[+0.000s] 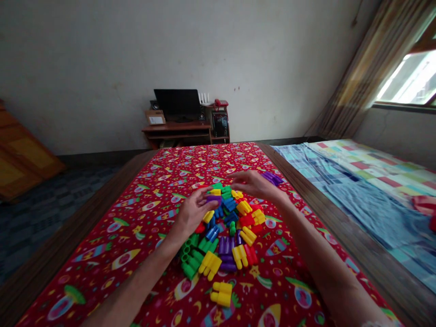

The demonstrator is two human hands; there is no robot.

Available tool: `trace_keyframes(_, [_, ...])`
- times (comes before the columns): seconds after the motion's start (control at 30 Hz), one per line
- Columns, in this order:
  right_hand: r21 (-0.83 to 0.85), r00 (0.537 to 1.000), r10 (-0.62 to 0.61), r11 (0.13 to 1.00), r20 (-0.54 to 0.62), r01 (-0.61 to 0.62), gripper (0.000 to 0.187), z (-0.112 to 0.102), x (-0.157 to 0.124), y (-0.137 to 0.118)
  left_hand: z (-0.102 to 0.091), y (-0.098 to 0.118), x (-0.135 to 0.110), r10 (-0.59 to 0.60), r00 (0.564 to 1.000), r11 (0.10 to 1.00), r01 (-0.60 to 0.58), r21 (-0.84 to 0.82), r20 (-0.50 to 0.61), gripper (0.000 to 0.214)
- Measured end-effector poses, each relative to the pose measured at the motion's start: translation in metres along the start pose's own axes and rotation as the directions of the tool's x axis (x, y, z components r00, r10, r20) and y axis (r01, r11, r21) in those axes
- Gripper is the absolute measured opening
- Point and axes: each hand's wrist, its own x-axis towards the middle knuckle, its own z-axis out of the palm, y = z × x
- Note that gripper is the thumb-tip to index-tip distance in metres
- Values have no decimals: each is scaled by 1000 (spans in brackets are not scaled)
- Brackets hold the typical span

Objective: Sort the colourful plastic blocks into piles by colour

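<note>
Beyond, pale wall; below, red rocket-print cloth, multicoloured ridged plastic blocks; left hand pinching purple block, right hand unclenched

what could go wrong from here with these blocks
The right hand might knock the purple blocks near the right edge of the red cloth. The purple piece in the left hand's fingertips could slip, or that hand could disturb the jumbled pile.
</note>
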Motion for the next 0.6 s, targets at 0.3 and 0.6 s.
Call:
trace_keyframes(0.3, [-76,992,-115,991,-47,112,19,22,6,-6,-3,6,-1,14,997,992,-24,122,81,59])
trace_keyframes(0.6, [-211,599,491,635,-633,-743,38,-29,-40,135,4,-14,-28,133,811,548,-539,640,570,29])
